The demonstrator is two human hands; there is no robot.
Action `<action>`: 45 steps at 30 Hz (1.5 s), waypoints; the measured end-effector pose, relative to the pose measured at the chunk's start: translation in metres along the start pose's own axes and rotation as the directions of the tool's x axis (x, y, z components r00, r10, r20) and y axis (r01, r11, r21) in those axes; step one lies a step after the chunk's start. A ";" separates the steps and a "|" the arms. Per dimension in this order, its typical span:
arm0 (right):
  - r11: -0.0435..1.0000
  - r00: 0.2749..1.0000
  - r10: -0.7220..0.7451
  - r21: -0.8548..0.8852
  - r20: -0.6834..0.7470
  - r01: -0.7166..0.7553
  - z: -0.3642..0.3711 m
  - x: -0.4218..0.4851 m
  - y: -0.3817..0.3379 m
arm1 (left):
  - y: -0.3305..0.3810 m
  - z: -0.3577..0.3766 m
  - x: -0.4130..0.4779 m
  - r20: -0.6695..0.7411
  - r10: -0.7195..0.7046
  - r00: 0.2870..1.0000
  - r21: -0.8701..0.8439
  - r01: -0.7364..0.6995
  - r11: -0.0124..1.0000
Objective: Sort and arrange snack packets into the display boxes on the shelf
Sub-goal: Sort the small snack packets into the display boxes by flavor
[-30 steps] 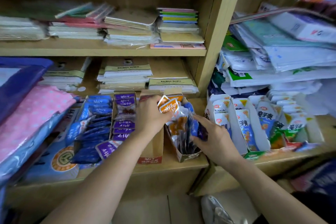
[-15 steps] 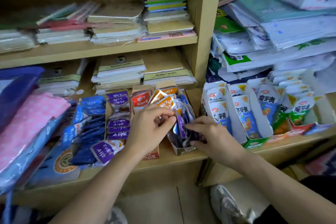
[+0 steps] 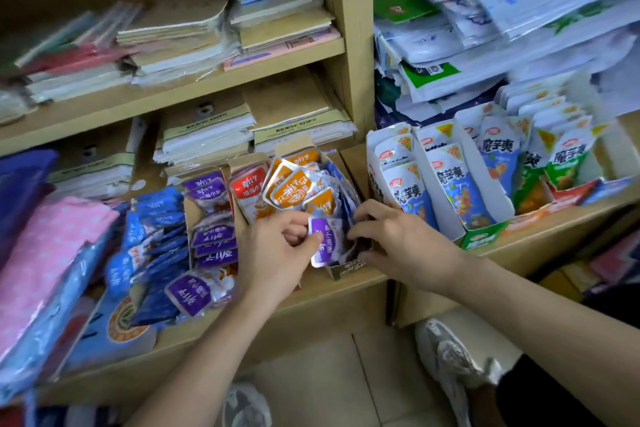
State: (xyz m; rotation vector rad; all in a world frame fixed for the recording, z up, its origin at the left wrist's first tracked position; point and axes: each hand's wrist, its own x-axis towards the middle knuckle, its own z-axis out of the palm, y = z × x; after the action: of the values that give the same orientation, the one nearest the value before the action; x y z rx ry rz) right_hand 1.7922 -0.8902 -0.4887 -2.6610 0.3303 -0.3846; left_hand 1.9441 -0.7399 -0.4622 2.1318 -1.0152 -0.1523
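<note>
Head view: shelf (image 3: 311,293) carries the mixed display box (image 3: 346,268), right hand (image 3: 398,239) curled into its dark packets (grip unclear), left hand (image 3: 273,250) pinching 1 purple packet (image 3: 323,239) at its front — sorting step, next probably lift it left into the purple box (image 3: 188,215).

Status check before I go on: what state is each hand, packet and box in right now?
left hand, pinching the purple packet.
purple packet, held at the front of the mixed box.
right hand, fingertips in the mixed box; grip unclear.
mixed box, open-topped, packets jumbled.
orange packets, tilted at its back.
purple row, lined up in its own box.
blue packets, piled left of the purple row.
</note>
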 end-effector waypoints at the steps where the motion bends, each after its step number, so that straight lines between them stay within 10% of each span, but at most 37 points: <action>1: 1.000 1.000 0.009 -0.003 -0.015 -0.009 0.001 0.000 0.000 | 0.001 -0.001 0.000 -0.017 -0.022 1.000 -0.062 0.021 0.998; 9: 0.971 0.969 0.185 0.181 -0.165 -0.155 0.005 0.006 -0.007 | -0.005 -0.033 0.006 -0.037 -0.181 0.983 -0.477 0.142 0.867; 22: 0.668 0.953 0.289 0.733 -0.093 -0.131 -0.008 0.064 -0.049 | -0.018 -0.071 0.002 0.106 -0.271 0.957 -0.588 0.280 0.759; 27: 0.670 0.903 0.395 0.726 -0.170 -0.156 0.007 0.086 -0.066 | -0.052 -0.104 0.000 -0.090 -0.306 0.948 -0.545 0.210 0.812; 35: 0.660 0.883 0.420 0.738 -0.210 -0.139 0.028 0.105 -0.094 | -0.121 -0.172 0.001 -0.665 -0.325 0.672 -0.409 0.037 0.912; 45: 0.623 0.877 0.451 0.761 -0.164 -0.179 0.040 0.114 -0.107 | -0.128 -0.172 -0.003 -0.591 -0.081 0.803 0.026 0.120 0.992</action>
State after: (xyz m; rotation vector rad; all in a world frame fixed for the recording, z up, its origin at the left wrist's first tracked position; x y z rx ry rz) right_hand 1.9293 -0.8135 -0.4509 -1.6836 0.6051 -0.6954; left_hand 2.0900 -0.5868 -0.4281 2.0814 -0.5370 0.4791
